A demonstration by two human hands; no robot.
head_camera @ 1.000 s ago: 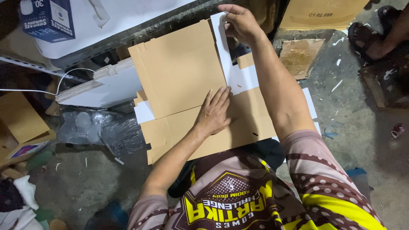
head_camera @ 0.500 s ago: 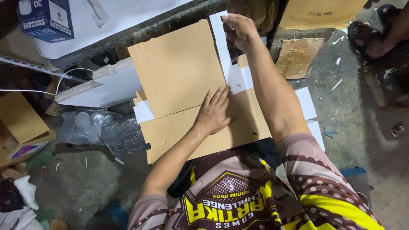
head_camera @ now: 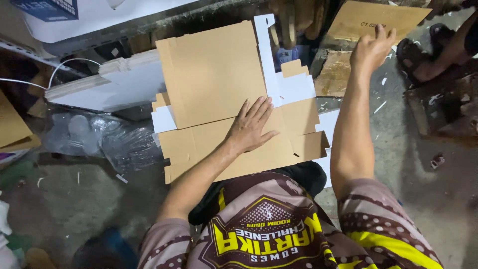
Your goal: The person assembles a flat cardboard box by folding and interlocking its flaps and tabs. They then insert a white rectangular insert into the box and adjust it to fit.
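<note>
Brown cardboard, a flat die-cut box blank (head_camera: 224, 119), lies in front of me on the concrete floor (head_camera: 423, 199), over a white-faced blank (head_camera: 294, 87) of the same cut. One panel of the brown blank is folded up and over, away from me.

Left hand (head_camera: 249, 127): fingers spread, palm pressed flat on the brown blank just below the fold line. It holds nothing; it pins the sheet. This position matches the two earlier pictures.

Right hand (head_camera: 371, 50): this is the change. A second ago it sat at the top edge of the white strip above the folded panel. Now it has swung out to the right, well apart from the blank, fingers open and slightly curled, and its fingertips are at the near edge of a separate brown cardboard sheet (head_camera: 378, 20) lying farther off. Whether they already touch it, I cannot tell.

Judgement: work on the folded panel has paused; the pinned blank stays put while the right hand goes for another piece.

Nearby: crumpled clear plastic wrap (head_camera: 104, 139) at left.
</note>
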